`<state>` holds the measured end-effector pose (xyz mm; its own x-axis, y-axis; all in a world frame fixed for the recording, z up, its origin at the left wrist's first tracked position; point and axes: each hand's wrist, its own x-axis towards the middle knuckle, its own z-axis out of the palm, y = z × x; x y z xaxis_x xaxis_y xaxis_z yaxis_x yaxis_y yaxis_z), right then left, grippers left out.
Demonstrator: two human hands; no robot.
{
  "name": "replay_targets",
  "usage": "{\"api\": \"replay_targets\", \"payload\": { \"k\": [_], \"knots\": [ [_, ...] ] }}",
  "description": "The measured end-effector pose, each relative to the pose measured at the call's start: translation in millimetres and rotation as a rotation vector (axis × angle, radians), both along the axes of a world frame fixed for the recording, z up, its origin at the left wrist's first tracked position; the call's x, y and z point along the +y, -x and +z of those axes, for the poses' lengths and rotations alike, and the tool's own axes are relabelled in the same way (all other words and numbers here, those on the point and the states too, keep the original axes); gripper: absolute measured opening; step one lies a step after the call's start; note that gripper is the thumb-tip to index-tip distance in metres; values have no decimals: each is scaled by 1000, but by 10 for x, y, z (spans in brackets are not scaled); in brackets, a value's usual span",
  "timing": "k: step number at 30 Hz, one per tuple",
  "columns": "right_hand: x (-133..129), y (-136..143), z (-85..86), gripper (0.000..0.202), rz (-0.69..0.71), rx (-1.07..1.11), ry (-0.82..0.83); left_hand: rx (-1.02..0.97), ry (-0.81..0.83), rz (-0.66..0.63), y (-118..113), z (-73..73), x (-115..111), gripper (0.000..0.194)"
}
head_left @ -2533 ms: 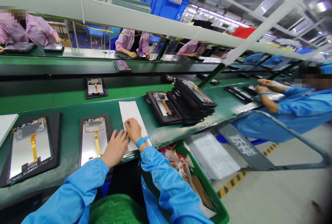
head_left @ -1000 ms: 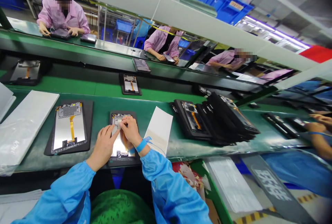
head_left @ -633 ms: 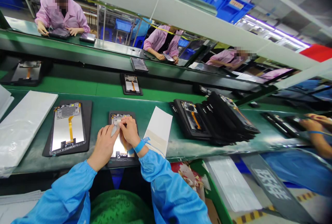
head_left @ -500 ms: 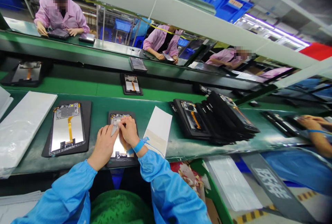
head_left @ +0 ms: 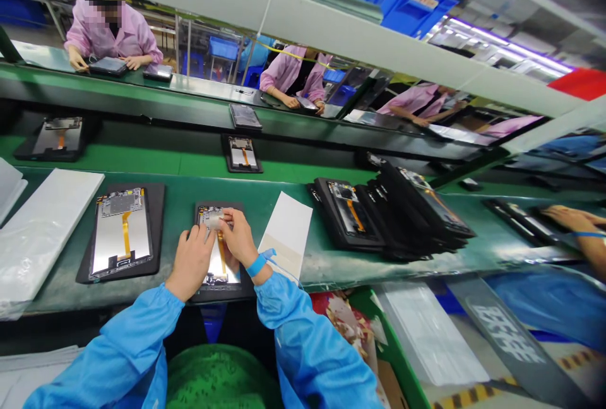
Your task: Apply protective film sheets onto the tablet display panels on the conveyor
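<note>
An opened tablet (head_left: 219, 276) lies on a dark pad in front of me, its circuit board at the far end and an orange ribbon cable down its back. My right hand (head_left: 238, 235) is closed, with thumb and forefinger pinching a small grey sheet (head_left: 214, 219) over the circuit board. Against the tablet's left side rests my left hand (head_left: 192, 260), fingers stretched out and slightly apart, tips beside the grey sheet. Its thumb is mostly hidden. To the left, another opened tablet (head_left: 122, 232) lies on its own dark pad (head_left: 156, 226).
A white card (head_left: 288, 219) lies right of my hands, and a stack of tablets in black pads (head_left: 402, 226) stands beyond it. Plastic-wrapped white sheets (head_left: 52, 226) are at left. More tablets lie on the green belt (head_left: 189, 166). A co-worker's hand (head_left: 570, 216) shows at far right.
My right hand has shifted slightly up and left, and more of the grey sheet shows. My left hand stays near the tablet's left side.
</note>
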<state>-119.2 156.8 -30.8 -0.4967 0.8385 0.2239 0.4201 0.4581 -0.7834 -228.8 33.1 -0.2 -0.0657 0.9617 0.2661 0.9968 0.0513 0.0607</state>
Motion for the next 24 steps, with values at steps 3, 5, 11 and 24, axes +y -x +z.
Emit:
{"api": "replay_targets", "payload": {
  "k": [3,5,11,24],
  "knots": [
    [-1,-104,28,27,60,22,-24,-1,-9,3,-3,-63,-12,34],
    [-5,-147,44,30,125,-11,-61,-16,-23,11,1,-124,-20,32],
    [39,1,34,19,96,-144,-127,-42,-85,16,13,-277,-21,35],
    [14,-1070,-49,43,-226,-232,-290,-8,-31,57,-54,-75,33,44]
  ]
}}
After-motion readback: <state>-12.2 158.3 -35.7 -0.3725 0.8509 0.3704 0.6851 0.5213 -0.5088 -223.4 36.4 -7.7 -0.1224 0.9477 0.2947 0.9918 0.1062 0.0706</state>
